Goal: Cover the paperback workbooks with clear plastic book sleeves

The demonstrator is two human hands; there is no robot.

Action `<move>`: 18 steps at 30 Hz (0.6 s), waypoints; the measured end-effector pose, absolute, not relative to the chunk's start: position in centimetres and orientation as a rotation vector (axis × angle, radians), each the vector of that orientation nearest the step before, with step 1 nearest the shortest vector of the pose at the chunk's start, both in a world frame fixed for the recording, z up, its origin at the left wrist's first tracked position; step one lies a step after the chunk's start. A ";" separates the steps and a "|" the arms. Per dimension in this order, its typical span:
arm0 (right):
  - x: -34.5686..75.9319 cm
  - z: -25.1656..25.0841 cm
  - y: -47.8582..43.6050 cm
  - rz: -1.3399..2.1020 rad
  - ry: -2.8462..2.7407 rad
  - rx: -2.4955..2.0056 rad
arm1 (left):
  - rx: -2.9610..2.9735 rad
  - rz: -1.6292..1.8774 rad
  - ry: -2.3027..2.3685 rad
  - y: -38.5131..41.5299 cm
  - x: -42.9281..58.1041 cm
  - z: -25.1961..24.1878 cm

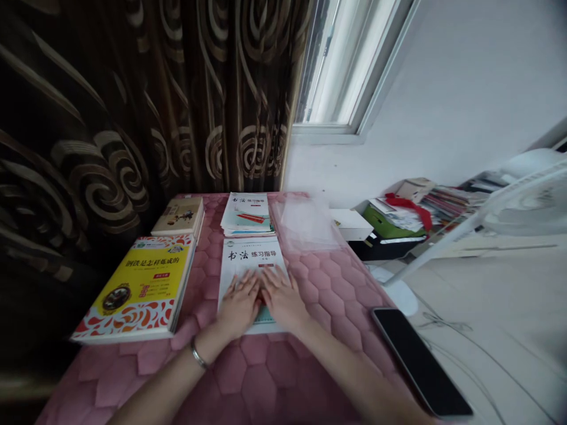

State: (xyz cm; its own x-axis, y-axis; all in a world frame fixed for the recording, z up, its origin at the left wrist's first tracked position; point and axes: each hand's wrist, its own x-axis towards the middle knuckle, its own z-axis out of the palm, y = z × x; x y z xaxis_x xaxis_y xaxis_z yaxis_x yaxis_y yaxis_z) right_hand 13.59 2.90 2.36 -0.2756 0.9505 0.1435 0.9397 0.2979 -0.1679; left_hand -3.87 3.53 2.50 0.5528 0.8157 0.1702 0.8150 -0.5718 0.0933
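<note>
While resting left hand (240, 302) and right hand (280, 298) flat, ungripping, on a workbook (252, 255), could, pushing forward, nudge the stack (248, 213) behind toward the pink padding's (254, 369) far edge.

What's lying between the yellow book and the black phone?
The head view shows the white book under the left hand and right hand, the right forearm, and pink quilted cover.

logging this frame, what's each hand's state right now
Left hand: open, palm down on the book, gripping nothing.
Right hand: open, palm down on the same book, gripping nothing.
</note>
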 end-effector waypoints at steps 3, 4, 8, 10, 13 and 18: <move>13.5 1.3 0.8 0.153 -2.433 -1.615 | 2.727 0.274 1.440 1.8 -4.5 1.7; 14.1 1.1 0.4 0.187 -2.433 -1.627 | 2.713 0.265 1.459 1.5 -5.2 1.5; 17.9 1.2 0.0 0.321 -2.356 -1.691 | 2.625 0.279 1.597 1.2 -8.6 1.0; 19.8 1.6 -0.1 0.392 -2.234 -1.669 | 2.527 0.349 1.721 0.9 -9.9 0.8; 21.2 2.3 -0.6 0.556 -1.930 -1.667 | 2.329 0.513 1.893 0.4 -10.6 0.7; 21.1 2.1 -1.7 0.883 -1.656 -1.627 | 2.030 0.666 1.860 0.2 -10.4 1.8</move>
